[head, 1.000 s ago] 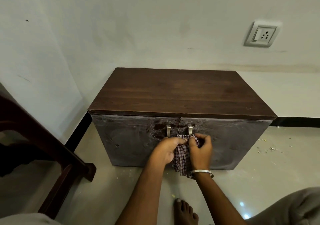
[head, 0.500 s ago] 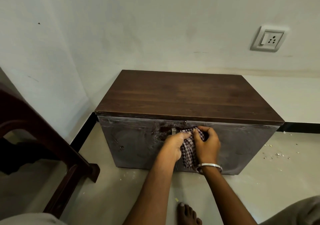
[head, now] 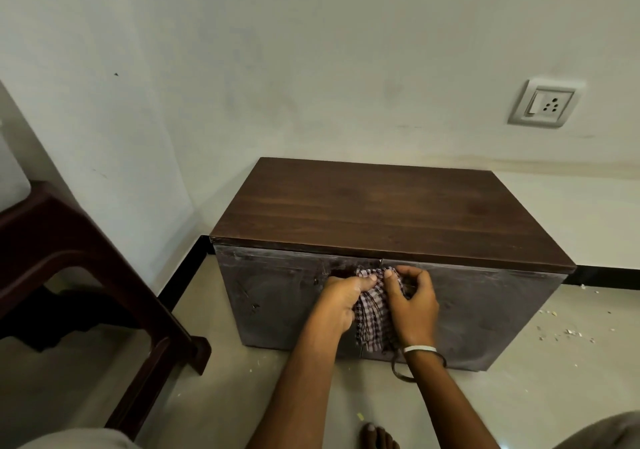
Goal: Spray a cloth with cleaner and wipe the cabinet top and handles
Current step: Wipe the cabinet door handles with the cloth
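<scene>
Checkered cloth [head: 375,313] is pinched by left hand [head: 341,305] and right hand [head: 414,301] at the cabinet [head: 485,306] door seam, probably to rub the hidden handles.

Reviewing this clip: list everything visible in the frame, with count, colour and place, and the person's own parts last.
cabinet: one, dark brown top, grey doors, against the wall
cloth: one, checked, bunched at the top of the door seam
socket: one, white, on the wall, upper right
chair: one, dark brown, at left
crumbs: several, pale, on the floor at right
bracelet: one, silver, on the right wrist
left hand: grips the cloth
right hand: grips the cloth
foot: one, bare, bottom edge
</scene>
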The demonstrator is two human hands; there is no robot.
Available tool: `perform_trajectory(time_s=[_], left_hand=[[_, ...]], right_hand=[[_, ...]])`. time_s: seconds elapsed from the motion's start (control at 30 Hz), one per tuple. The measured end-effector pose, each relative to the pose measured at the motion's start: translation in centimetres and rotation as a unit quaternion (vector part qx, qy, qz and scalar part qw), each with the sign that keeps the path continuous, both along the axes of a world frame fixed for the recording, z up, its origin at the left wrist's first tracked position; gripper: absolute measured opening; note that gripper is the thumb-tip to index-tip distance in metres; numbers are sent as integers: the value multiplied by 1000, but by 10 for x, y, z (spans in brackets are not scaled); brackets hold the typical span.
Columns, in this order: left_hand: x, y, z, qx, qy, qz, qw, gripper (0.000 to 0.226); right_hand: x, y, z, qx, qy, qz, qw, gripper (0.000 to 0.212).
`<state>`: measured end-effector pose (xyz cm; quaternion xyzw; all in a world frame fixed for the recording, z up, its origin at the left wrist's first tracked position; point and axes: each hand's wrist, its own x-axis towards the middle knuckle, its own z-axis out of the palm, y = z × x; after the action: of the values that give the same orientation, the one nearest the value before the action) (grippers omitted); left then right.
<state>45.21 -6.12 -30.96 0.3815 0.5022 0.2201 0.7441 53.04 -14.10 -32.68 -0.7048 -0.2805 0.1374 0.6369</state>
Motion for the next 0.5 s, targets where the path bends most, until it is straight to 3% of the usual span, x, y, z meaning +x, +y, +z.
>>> perform_trajectory(time_s=[0.1,0.2,0.37,0.5], left_hand=[[-5,4,9,20,-5,4,1000,25],[-10,7,21,21,-30,20,999,16],[-19,3,40,17,-61,57,996,12],[-29,8,56,-3,-112,94,989,12]], right_hand=[[2,-3,10,-42,52,82,994,25],[2,-12,19,-78,88,176,977,15],[-2,-23,27,-29,231,222,947,28],[-8,-31,40,-28,268,257,928,38]])
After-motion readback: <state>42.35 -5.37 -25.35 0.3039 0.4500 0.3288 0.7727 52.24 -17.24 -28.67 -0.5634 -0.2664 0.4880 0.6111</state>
